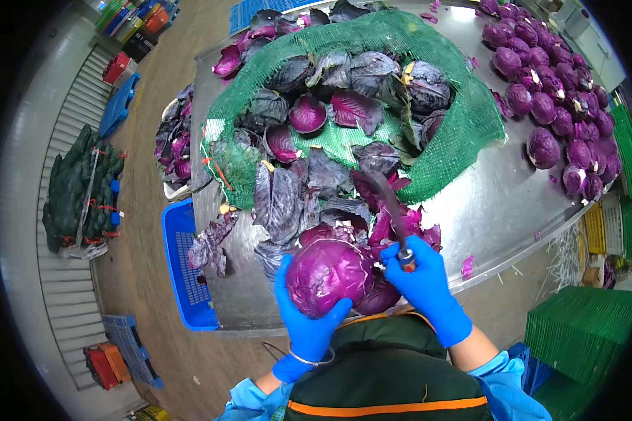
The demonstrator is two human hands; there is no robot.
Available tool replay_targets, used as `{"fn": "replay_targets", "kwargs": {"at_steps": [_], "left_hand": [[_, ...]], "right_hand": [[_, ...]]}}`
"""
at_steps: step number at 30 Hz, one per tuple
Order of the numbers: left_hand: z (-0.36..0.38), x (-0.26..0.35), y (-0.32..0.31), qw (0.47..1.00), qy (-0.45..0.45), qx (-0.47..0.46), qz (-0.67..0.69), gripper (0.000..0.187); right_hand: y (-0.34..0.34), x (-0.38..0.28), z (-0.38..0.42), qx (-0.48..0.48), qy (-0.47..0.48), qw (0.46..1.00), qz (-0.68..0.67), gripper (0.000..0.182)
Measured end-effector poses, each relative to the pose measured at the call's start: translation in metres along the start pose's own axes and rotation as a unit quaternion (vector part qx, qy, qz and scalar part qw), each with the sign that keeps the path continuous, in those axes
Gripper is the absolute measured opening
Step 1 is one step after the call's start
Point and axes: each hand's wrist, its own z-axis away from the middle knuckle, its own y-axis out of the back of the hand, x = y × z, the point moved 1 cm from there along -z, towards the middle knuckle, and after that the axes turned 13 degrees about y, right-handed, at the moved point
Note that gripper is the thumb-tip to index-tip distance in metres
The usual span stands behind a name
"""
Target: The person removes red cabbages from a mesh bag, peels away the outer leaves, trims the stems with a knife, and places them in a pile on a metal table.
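Cupping a glossy, pale-veined purple cabbage [330, 276] is the left hand [306, 328]; the right hand [426, 281] grips a knife [406, 260].

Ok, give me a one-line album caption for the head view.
Purple cabbage in left grip, knife in right grip, before a green mesh sack on a metal table.

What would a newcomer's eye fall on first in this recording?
Probably the shiny purple cabbage held in the blue-gloved left hand, low in the middle, with a knife in the right hand beside it. Beyond them, a green net bag lies open on the metal table, and a heap of purple cabbages covers the table's right side.
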Motion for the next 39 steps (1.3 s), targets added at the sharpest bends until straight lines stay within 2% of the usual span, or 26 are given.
{"fn": "replay_targets", "kwargs": {"at_steps": [1, 2, 5, 6, 8, 9, 10, 12, 13, 14, 15, 16, 17, 18, 19, 21, 22, 26, 29, 31, 33, 34, 35, 36, 37, 39], "left_hand": [[0.002, -0.002, 0.000, 1.000, 0.024, -0.001, 0.020, 0.099], [0.003, -0.004, -0.001, 0.998, 0.047, -0.003, 0.041, 0.100], [0.000, -0.001, -0.009, 0.994, 0.066, -0.001, 0.092, 0.100], [-0.001, 0.000, -0.010, 0.994, 0.065, -0.003, 0.093, 0.100], [0.000, 0.001, -0.008, 1.000, -0.008, 0.006, -0.016, 0.100], [0.002, 0.002, -0.007, 1.000, -0.007, 0.005, -0.019, 0.100], [0.002, 0.003, -0.006, 0.999, -0.023, -0.003, -0.030, 0.097], [0.002, 0.003, -0.007, 0.998, -0.041, -0.006, -0.040, 0.094], [0.000, -0.002, -0.007, 0.998, 0.032, -0.029, 0.050, 0.087], [-0.001, -0.003, -0.007, 0.984, 0.104, -0.051, 0.139, 0.081], [-0.002, 0.000, -0.006, 0.984, 0.102, -0.048, 0.137, 0.081], [-0.005, 0.006, -0.006, 0.920, 0.242, -0.104, 0.292, 0.075], [-0.006, 0.010, -0.007, 0.809, 0.367, -0.154, 0.432, 0.069], [-0.008, 0.008, -0.004, 0.793, 0.385, -0.176, 0.438, 0.061], [-0.009, 0.009, -0.003, 0.794, 0.384, -0.173, 0.437, 0.061], [-0.008, 0.009, -0.002, 0.769, 0.403, -0.180, 0.462, 0.062], [-0.008, 0.008, -0.001, 0.769, 0.405, -0.180, 0.462, 0.062], [-0.008, 0.011, -0.001, 0.767, 0.403, -0.181, 0.466, 0.063], [-0.005, 0.014, -0.001, 0.780, 0.389, -0.183, 0.454, 0.065], [-0.007, 0.014, -0.002, 0.781, 0.380, -0.183, 0.460, 0.065], [-0.006, 0.010, 0.000, 0.768, 0.391, -0.176, 0.476, 0.066], [0.000, 0.007, 0.003, 0.768, 0.393, -0.172, 0.475, 0.066], [0.005, 0.004, 0.005, 0.769, 0.403, -0.184, 0.461, 0.066], [0.007, 0.001, 0.004, 0.769, 0.411, -0.199, 0.447, 0.066], [0.009, -0.004, 0.004, 0.770, 0.413, -0.200, 0.444, 0.066], [0.012, -0.013, 0.000, 0.769, 0.431, -0.197, 0.430, 0.067]], "right_hand": [[0.002, 0.004, -0.002, 0.028, -0.074, 0.993, -0.090, 0.024], [0.001, -0.004, -0.002, 0.024, 0.008, 0.996, -0.089, 0.025], [-0.007, -0.025, 0.000, -0.012, 0.070, 0.997, 0.001, 0.027], [-0.010, -0.020, 0.002, -0.015, 0.040, 0.999, -0.029, 0.029], [-0.009, -0.018, 0.002, -0.016, 0.033, 0.999, -0.005, 0.029], [-0.010, -0.016, 0.002, -0.017, 0.028, 0.999, 0.017, 0.028], [-0.012, -0.004, 0.003, 0.017, 0.066, 0.998, 0.011, 0.026], [-0.005, 0.005, 0.006, 0.012, 0.049, 0.999, -0.021, 0.025], [-0.004, 0.006, 0.006, 0.008, 0.028, 0.998, -0.053, 0.024], [-0.006, 0.007, 0.005, 0.065, 0.019, 0.990, -0.122, 0.028], [-0.001, 0.004, 0.006, 0.063, 0.020, 0.990, -0.125, 0.028], [0.011, -0.001, 0.008, 0.032, 0.026, 0.993, -0.109, 0.032], [0.022, -0.002, 0.010, 0.001, 0.033, 0.995, -0.093, 0.035], [0.031, 0.001, 0.015, -0.049, 0.129, 0.990, 0.023, 0.041], [0.037, 0.005, 0.020, -0.051, 0.130, 0.990, 0.020, 0.041], [0.042, 0.009, 0.028, -0.133, 0.201, 0.952, 0.187, 0.041], [0.044, 0.010, 0.028, -0.121, 0.223, 0.946, 0.202, 0.041], [0.048, 0.008, 0.026, -0.141, 0.212, 0.934, 0.249, 0.041], [0.030, 0.012, 0.029, -0.073, 0.220, 0.926, 0.298, 0.039], [0.000, 0.033, 0.044, 0.085, 0.152, 0.978, 0.117, 0.037], [-0.003, 0.041, 0.040, 0.091, 0.145, 0.983, 0.064, 0.034], [0.015, 0.044, 0.029, 0.170, -0.020, 0.973, -0.157, 0.035], [0.029, 0.046, 0.018, 0.239, -0.179, 0.882, -0.365, 0.036], [0.040, 0.040, 0.010, 0.245, -0.156, 0.908, -0.301, 0.041], [0.054, 0.030, 0.007, 0.138, -0.158, 0.934, -0.289, 0.037], [0.030, -0.006, 0.006, 0.026, -0.062, 0.962, -0.266, 0.052]]}}
